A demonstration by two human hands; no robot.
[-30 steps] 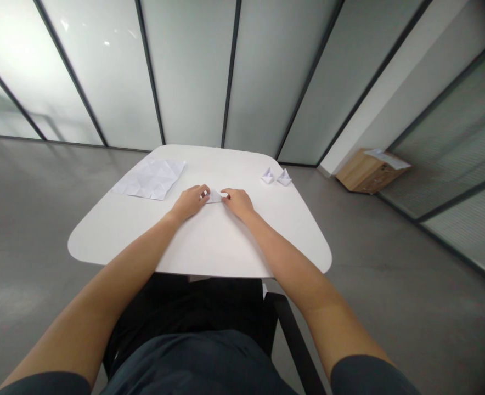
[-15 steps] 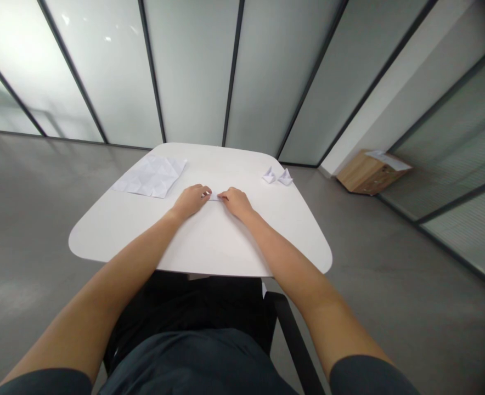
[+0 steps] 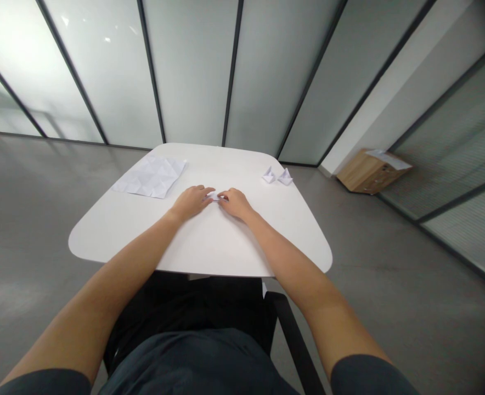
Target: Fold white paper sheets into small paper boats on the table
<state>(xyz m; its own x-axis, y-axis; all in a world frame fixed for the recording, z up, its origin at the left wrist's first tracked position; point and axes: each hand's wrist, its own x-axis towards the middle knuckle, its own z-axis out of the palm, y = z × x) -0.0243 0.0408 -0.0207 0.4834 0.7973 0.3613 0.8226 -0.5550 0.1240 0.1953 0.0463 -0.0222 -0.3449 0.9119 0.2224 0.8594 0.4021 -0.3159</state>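
White folded paper (image 3: pixel 214 197) now slimmer between left hand (image 3: pixel 191 202), right hand (image 3: pixel 235 203)

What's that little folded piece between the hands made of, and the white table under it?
The folded piece looks like thin white paper: it holds sharp creases and matches the two small boats and the creased sheet nearby. The table has a smooth white finish with no visible grain, possibly laminate or paint; the look leaves that open.

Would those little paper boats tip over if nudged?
Probably: the paper boats look like thin folded sheets, so likely light. Their narrow bases on the smooth tabletop suggest easy tipping or sliding, and a squeeze would likely crush them.
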